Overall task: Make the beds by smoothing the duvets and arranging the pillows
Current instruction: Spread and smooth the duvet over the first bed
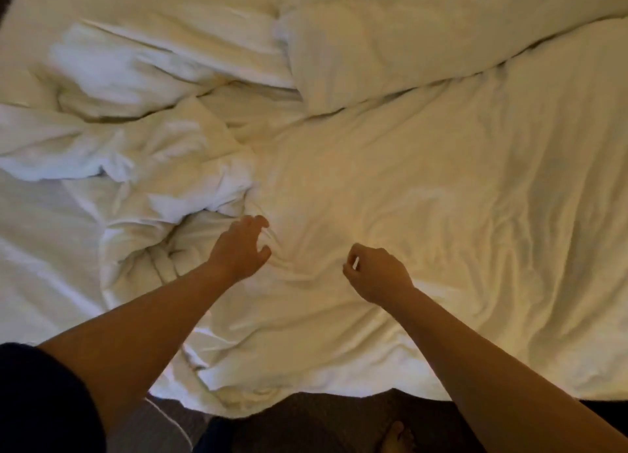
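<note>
Both arms are reaching over the rumpled white cotton duvet (390, 181); my left hand (243, 249) is spreading wide, my right hand (375, 272) is curling loosely, holding nothing.

The duvet (424, 187) is plain white with a warm cream-yellow cast across the middle and right, unpatterned apart from grey-shadowed creases. Its bunched part (142, 167) on the left reads cooler, whiter, with bluish-grey folds. The pillow (390, 45) at the far side is the same plain cream-white. The bare sheet (37, 249) on the near left is pale white-grey. A sleeve (44, 401) at the near left is dark navy, almost black. The floor (323, 412) along the near edge is dark brown-grey, faintly mottled
</note>
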The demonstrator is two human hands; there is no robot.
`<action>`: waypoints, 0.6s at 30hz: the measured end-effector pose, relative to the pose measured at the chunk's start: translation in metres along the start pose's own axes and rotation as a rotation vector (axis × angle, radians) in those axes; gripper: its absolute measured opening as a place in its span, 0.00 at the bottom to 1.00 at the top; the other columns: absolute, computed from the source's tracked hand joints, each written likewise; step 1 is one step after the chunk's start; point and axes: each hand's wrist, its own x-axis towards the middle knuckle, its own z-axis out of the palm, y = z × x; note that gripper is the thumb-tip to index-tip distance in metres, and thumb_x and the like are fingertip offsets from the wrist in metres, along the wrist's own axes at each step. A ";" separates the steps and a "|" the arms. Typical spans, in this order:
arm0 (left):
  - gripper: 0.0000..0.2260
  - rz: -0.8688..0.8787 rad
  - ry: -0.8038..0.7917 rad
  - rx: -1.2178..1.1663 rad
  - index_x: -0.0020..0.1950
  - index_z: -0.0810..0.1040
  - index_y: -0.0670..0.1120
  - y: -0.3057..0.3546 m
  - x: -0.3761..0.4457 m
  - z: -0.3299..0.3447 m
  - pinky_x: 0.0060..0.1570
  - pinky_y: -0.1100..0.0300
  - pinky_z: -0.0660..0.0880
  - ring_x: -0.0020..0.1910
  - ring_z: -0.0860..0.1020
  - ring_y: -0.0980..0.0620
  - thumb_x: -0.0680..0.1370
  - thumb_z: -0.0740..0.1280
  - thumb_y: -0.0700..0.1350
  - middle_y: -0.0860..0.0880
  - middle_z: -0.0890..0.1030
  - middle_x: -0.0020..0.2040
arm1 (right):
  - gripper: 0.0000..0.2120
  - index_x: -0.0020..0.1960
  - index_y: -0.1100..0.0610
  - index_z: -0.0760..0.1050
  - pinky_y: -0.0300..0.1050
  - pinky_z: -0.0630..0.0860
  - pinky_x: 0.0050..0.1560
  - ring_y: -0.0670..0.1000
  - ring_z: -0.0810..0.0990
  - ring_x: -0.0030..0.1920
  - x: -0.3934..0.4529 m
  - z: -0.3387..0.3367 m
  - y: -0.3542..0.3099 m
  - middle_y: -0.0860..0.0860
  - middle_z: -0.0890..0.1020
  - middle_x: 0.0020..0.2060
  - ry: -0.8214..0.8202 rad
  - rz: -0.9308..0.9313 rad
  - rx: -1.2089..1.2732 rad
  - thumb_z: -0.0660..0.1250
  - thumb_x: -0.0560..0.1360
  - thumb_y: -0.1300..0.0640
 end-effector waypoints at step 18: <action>0.41 -0.397 -0.046 0.254 0.82 0.51 0.62 -0.334 0.009 -0.137 0.61 0.43 0.75 0.70 0.70 0.35 0.77 0.72 0.49 0.40 0.47 0.81 | 0.21 0.58 0.43 0.75 0.48 0.78 0.49 0.48 0.81 0.46 0.057 0.162 -0.301 0.43 0.81 0.41 -0.024 -0.032 0.089 0.66 0.76 0.29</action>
